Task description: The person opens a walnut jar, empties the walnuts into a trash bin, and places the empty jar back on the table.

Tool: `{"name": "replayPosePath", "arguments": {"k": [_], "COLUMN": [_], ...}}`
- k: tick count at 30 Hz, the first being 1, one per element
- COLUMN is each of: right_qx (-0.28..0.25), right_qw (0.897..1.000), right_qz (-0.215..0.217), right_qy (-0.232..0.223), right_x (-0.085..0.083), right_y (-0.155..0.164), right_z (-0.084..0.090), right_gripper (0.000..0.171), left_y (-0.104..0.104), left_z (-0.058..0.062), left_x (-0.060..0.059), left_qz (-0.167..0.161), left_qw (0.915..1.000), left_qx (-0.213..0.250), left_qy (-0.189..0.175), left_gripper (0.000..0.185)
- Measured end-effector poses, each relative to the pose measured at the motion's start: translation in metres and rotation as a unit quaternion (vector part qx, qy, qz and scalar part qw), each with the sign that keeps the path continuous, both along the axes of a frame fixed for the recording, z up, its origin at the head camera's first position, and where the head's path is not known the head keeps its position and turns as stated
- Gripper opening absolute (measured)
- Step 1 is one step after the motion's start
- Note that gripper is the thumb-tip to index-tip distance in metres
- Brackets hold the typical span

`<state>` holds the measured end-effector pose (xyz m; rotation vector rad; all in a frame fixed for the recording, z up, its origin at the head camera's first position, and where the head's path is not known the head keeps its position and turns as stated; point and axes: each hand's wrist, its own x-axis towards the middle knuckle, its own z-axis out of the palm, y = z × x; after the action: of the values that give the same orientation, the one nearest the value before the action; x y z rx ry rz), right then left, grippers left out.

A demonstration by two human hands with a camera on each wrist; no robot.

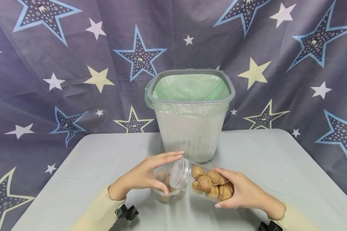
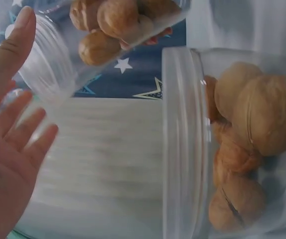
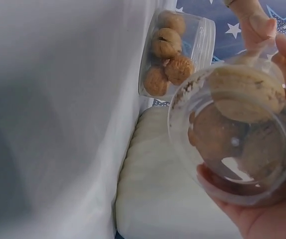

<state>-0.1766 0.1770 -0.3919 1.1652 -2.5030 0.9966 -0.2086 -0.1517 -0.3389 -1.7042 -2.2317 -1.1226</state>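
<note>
My right hand (image 1: 243, 192) grips the walnut jar (image 1: 211, 186) tipped leftward, its mouth over the lower jar (image 1: 169, 192); my left hand (image 1: 144, 176) steadies that mouth, fingers extended

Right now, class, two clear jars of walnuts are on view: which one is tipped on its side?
The jar in the right hand is tipped, mouth toward the left hand. The other jar stands upright on the table.

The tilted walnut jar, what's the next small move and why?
Probably tip the tilted jar a little further with the right hand: its mouth already sits over the lower jar, the left hand shields the opening, and the walnuts remain inside.
</note>
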Motion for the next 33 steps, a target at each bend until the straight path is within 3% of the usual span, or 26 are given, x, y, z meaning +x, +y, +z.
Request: {"name": "replayPosePath", "arguments": {"k": [7,13,21,33], "right_qx": [-0.007,-0.009,-0.011,-0.015], "right_qw": [0.999,0.997,0.997,0.998], "right_qz": [0.040,0.065,0.067,0.052], "right_qy": [-0.011,-0.026,-0.027,-0.033], "right_x": [-0.0014,-0.0022,-0.0015,0.0005], "right_y": [-0.0012,-0.0010,0.0002,-0.0007], "right_z": [0.0006,0.0008,-0.0009,-0.0011], "right_gripper": [0.082,0.080,0.080,0.081], "left_y": [0.0009,0.0028,0.0045,0.0046], "left_z": [-0.0001,0.0002,-0.0011,-0.0024], "left_x": [-0.0034,-0.0046,-0.0039,0.0016], "left_qz": [-0.059,-0.079,-0.071,-0.018], "left_qw": [0.9982,0.9967,0.9971,0.9998], "left_qx": [0.002,0.001,0.004,0.010], "left_qy": [0.014,0.019,0.028,0.003], "left_gripper": [0.096,0.091,0.084,0.085]}}
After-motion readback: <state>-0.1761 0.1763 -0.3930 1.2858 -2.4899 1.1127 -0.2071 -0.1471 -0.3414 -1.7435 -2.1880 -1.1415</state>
